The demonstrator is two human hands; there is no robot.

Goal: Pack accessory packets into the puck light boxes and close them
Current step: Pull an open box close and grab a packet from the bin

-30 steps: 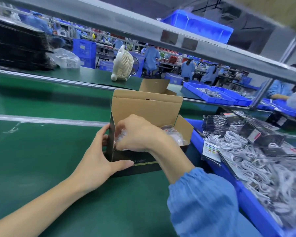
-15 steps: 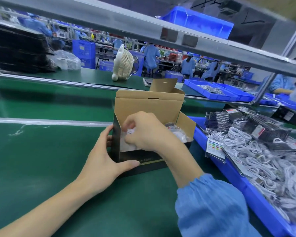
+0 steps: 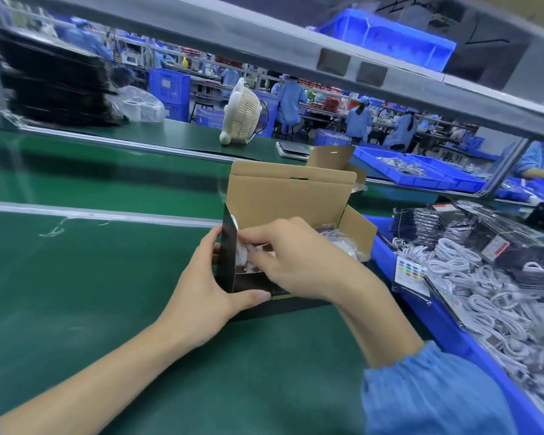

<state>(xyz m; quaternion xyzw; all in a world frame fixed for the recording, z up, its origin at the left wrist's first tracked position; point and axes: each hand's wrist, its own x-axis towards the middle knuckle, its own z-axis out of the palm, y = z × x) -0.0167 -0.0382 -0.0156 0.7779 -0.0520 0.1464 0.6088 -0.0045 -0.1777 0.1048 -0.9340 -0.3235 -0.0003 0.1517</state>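
Note:
An open puck light box [image 3: 288, 196], black outside and brown card inside, stands on the green belt with its lid up. My left hand [image 3: 201, 293] grips its near left corner, thumb along the front wall. My right hand [image 3: 291, 259] reaches into the box from above, its fingers curled on a clear accessory packet [image 3: 244, 255] with white contents at the left end. More clear plastic [image 3: 343, 241] shows at the right end of the box. A second open box [image 3: 333, 157] stands just behind.
A blue bin [image 3: 446, 337] at the right holds several white cable coils and black packets. Further blue trays [image 3: 421, 174] lie behind it. A cream fan [image 3: 241, 113] and black stacked trays [image 3: 54, 80] sit across the belt. A metal shelf rail [image 3: 296, 42] runs overhead.
My right hand has worked further to the left inside the box, pressing the packet towards the left end. My left hand keeps its hold on the corner.

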